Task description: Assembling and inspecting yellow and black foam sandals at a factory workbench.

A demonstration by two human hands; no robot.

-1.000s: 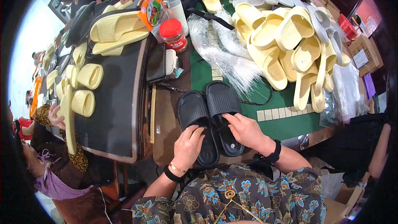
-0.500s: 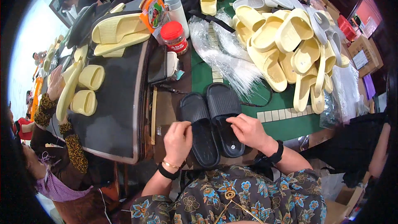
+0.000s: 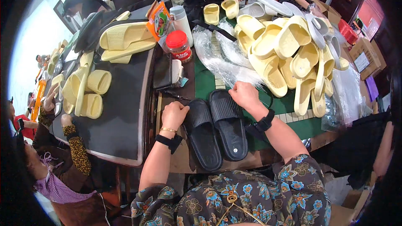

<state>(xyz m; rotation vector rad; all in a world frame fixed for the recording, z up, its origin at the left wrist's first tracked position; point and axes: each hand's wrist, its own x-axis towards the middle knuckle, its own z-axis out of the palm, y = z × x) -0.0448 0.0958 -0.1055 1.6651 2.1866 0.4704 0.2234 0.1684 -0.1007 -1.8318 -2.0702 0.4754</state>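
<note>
Two black slide sandals are seen lying side by side, touching along their inner edges, on the near part of the table [image 3: 217, 165], soles down and toes pointing away from the person. The left sandal [image 3: 204, 136] is gripped at its toe end by the left hand [image 3: 175, 115], whose fingers are curled closed on the strap edge. The right sandal [image 3: 228, 125] is met at its toe end by the right hand [image 3: 244, 96], which is bent down over the front of the strap; whether it is clasped or merely pressed there cannot be told, since the fingertips are hidden. A black band is worn on each wrist. Just beyond the right hand, crumpled clear plastic bags [image 3: 222, 56] are spread over the green table cover, and to the right a large heap of pale yellow sandals [image 3: 289, 54] is piled. A red-lidded jar [image 3: 178, 46] stands beyond the left hand. More yellow sandals [image 3: 90, 92] are laid out on a dark tray at the left, where another person's patterned sleeve [image 3: 77, 148] is seen.
</note>
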